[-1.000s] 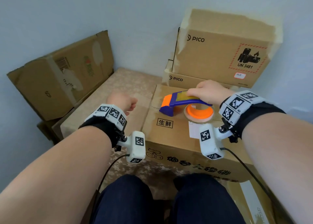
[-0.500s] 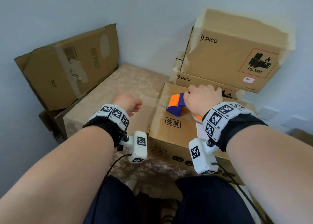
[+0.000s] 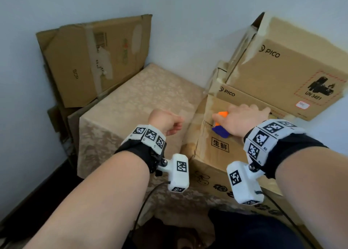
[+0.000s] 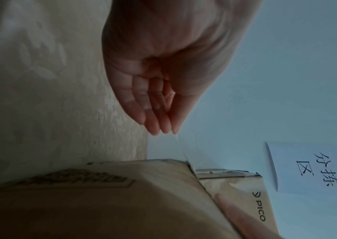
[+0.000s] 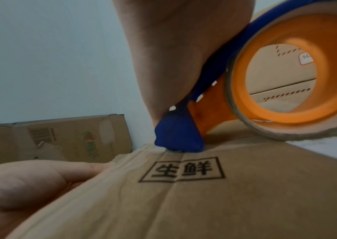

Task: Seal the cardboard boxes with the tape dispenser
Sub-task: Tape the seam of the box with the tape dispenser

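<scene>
The right hand (image 3: 243, 120) holds the blue and orange plastic tape dispenser (image 3: 219, 125) on top of the brown cardboard box (image 3: 218, 154), near its far edge. The left hand (image 3: 165, 121) pinches a thin clear tape strip (image 4: 181, 148).

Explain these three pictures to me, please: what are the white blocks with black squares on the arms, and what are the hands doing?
No machine here: a person works with bare hands. The white blocks are small cameras strapped to each wrist, and a third camera sits on the head. The head view looks down over both arms; the other two look along each hand.

The right hand grips a blue and orange tape dispenser and presses its blue nose onto the top of a cardboard box, near the box's left edge. The left hand hovers beside that box over a patterned cloth; its fingertips are brought together, and a thin clear strip seems to run from them to the box corner. Two boxes marked PICO are stacked behind, and another worn box leans in the corner.
</scene>
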### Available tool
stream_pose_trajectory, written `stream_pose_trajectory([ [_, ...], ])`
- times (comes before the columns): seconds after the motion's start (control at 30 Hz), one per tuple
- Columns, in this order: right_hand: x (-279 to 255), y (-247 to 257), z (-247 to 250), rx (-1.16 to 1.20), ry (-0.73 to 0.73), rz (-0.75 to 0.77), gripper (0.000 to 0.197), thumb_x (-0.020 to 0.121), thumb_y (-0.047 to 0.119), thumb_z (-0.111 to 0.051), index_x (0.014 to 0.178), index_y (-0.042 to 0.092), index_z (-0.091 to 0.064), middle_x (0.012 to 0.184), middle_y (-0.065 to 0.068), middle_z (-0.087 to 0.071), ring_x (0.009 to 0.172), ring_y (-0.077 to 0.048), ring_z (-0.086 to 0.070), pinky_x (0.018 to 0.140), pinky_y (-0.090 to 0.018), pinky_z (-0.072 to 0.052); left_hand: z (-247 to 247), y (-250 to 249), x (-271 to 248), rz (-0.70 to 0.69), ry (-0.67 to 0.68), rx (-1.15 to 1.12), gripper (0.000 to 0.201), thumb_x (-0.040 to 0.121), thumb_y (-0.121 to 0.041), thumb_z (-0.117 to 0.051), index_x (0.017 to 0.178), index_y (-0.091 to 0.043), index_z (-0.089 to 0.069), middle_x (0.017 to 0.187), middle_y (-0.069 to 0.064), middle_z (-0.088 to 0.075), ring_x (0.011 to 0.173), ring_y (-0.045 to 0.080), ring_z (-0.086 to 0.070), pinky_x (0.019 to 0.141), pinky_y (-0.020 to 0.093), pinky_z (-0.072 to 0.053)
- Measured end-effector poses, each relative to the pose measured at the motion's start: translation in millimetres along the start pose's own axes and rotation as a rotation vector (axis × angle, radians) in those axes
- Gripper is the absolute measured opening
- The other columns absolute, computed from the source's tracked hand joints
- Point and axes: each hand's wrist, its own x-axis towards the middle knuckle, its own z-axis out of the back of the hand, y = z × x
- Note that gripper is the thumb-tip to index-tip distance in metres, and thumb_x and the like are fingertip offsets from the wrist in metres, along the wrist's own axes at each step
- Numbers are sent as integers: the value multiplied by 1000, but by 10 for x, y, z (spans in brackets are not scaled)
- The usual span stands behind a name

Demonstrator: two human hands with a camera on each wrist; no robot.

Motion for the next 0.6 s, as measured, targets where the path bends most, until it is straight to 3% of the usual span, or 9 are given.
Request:
stream_pose_trajectory([
  [0.07,2,11,-9,-9,-9,-11,77,82,77,-24,135,24,-45,136,-11,-47,128,-33,-39,107,-59,-19,2,38,13,-22,1,28,20,83,-7,-69,69,-10,-56,65,6,-62,57,15,-60,55,22,-49],
  [0.2,-3,63,-32,-44,-27,-29,91,74,87,-23,136,24,-44,137,-10,-47,127,-32,-40,105,-57,-23,3,65,73,-54,20,168,24,82,-10,-69,62,-10,-56,65,6,-61,65,20,-60,70,30,-50],
  [0.33,11,101,-57,-59,-37,-34,96,71,91,-21,136,23,-44,136,-9,-48,127,-33,-40,105,-58,-21,-14,54,133,-57,18,314,21,81,-15,-71,65,-12,-57,66,4,-64,71,20,-62,81,36,-53],
  [0.43,18,110,-63,-60,-28,-36,95,72,90,-22,136,23,-44,136,-9,-48,127,-33,-40,105,-59,-21,-74,77,144,-61,51,399,23,84,-16,-69,66,-13,-55,71,6,-64,72,19,-59,81,35,-52],
  [0.6,13,113,-62,-70,-28,-56,94,73,89,-24,137,23,-44,136,-9,-48,126,-32,-41,105,-56,-23,-72,123,179,-73,104,565,15,85,-19,-67,80,-5,-69,79,6,-69,74,20,-64,80,34,-53],
])
